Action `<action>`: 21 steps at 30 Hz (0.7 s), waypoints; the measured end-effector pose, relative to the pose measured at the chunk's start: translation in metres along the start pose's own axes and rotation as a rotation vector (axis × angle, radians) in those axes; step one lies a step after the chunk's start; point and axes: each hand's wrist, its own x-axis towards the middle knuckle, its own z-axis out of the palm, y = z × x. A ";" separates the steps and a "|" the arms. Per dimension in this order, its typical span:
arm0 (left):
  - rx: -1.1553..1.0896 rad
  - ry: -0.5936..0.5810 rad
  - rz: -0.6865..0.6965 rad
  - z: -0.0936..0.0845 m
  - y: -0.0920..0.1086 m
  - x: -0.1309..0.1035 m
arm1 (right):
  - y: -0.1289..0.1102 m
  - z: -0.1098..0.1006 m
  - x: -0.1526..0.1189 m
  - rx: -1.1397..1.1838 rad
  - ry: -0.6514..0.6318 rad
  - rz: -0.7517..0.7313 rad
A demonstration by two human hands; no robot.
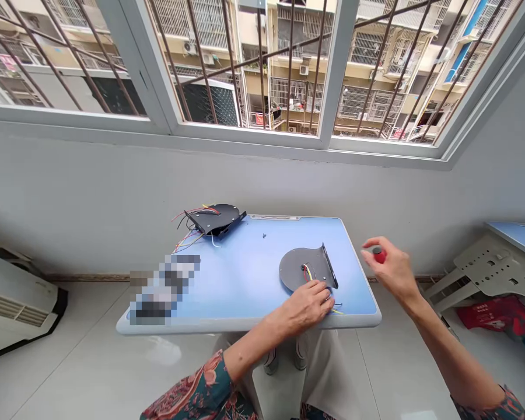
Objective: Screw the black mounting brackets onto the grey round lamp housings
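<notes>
A dark grey metal plate [298, 263] with a rounded end and an upright slotted flange lies on the right half of the blue table. Red, yellow, white and black wires come through it. My left hand [310, 302] rests on its near edge, over the wires, fingers bent and pressed together; what they grip underneath is hidden. Beyond the table's right edge, my right hand [389, 265] is raised in the air, its fingers curled round a small red and black object [378, 254] that looks like a tool handle.
Similar black metal parts [219, 219] with loose wires stand at the table's [245, 324] back left. Tiny screws [264, 235] lie near the back middle. A pixelated patch covers the left side. Another table [518, 239] stands at the right, below a barred window.
</notes>
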 end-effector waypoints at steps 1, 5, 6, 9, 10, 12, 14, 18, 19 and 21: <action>0.016 0.018 -0.026 0.001 0.004 -0.004 | -0.002 0.009 0.008 -0.064 -0.082 -0.041; -0.001 0.015 -0.061 0.005 0.011 -0.012 | -0.013 0.062 0.043 -0.198 -0.282 -0.160; -0.010 0.013 -0.065 0.006 0.010 -0.014 | -0.016 0.073 0.050 -0.210 -0.310 -0.173; -0.030 0.016 -0.068 0.003 0.004 -0.024 | -0.020 0.093 0.059 -0.265 -0.363 -0.182; -0.040 0.013 -0.062 0.000 0.001 -0.029 | -0.019 0.094 0.057 -0.287 -0.368 -0.172; -0.076 -0.008 -0.051 -0.007 -0.005 -0.041 | -0.016 0.093 0.048 -0.332 -0.368 -0.136; -0.119 -0.041 -0.049 -0.017 -0.011 -0.056 | -0.012 0.089 0.033 -0.358 -0.375 -0.101; -0.223 -0.065 -0.102 -0.039 -0.021 -0.086 | -0.010 0.080 0.000 -0.252 -0.463 0.009; -0.255 -0.065 -0.116 -0.043 -0.023 -0.093 | -0.011 0.078 -0.005 -0.206 -0.501 0.031; -0.315 -0.063 -0.133 -0.051 -0.023 -0.106 | -0.013 0.069 -0.008 -0.117 -0.565 0.044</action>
